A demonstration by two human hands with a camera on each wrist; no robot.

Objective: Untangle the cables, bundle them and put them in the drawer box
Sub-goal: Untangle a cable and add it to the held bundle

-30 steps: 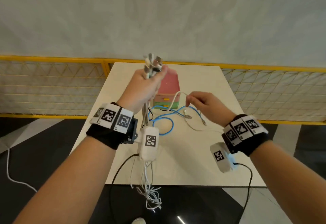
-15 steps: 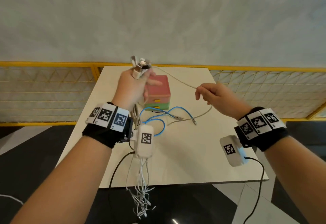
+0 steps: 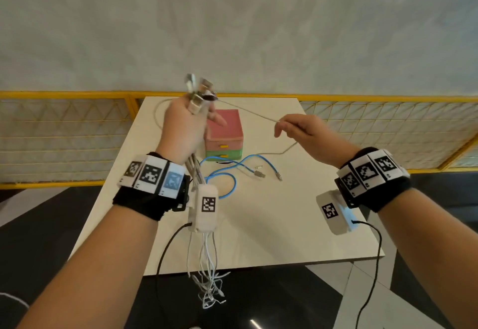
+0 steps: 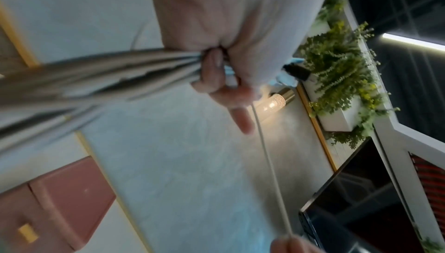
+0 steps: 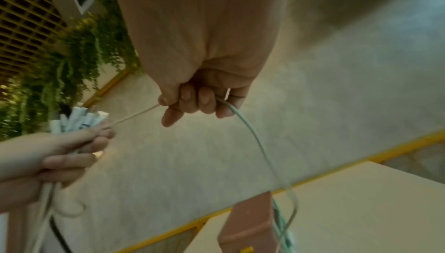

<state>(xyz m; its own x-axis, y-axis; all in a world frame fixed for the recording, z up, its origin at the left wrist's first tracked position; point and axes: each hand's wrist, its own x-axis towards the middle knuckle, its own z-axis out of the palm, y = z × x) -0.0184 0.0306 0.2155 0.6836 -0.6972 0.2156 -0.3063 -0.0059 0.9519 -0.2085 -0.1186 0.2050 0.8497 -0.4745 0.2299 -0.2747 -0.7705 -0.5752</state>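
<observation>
My left hand (image 3: 185,132) is raised above the table's far left and grips a bundle of white cables (image 4: 101,74); their plugs (image 3: 199,90) stick out above the fist and the loose ends (image 3: 210,284) hang below the table edge. One white cable (image 3: 248,111) runs taut from that fist to my right hand (image 3: 300,132), which pinches it (image 5: 135,115); the rest of it drops to the table. A blue cable (image 3: 227,170) lies looped on the table in front of the pink and green drawer box (image 3: 224,138), whose drawers look closed.
The white table (image 3: 271,225) stands against a yellow mesh railing (image 3: 64,134) and a grey wall. Wrist camera units with black leads (image 3: 165,251) hang under both wrists. Dark floor lies in front of the table.
My left hand has lifted the bundle and moved left. My right hand has risen and slid along the white cable, pulling it taut between the hands.
</observation>
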